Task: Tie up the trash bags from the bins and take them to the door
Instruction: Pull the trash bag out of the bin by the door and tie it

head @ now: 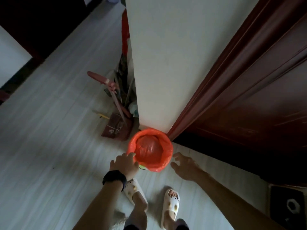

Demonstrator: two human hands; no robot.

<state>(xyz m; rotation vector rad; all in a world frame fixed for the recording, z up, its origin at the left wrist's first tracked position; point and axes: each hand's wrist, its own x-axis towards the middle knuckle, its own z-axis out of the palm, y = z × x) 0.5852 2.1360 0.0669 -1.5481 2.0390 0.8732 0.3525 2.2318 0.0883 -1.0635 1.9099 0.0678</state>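
Note:
A small bin lined with an orange trash bag [150, 151] stands on the pale floor at the foot of a white wall corner. The bag's edge is folded out over the bin's rim and the bag hangs open. My left hand [124, 164], with a dark watch on the wrist, touches the bag's near-left rim; whether its fingers grip the plastic is not clear. My right hand [184, 166] hovers just right of the bin with fingers spread, apart from the bag.
A dark red wooden door [249, 100] and frame run along the right. A pink broom and dark red dustpan [116, 125] lean in the corner left of the wall. My feet in white slippers [170, 205] stand below the bin. A dark mat [289, 206] lies at bottom right.

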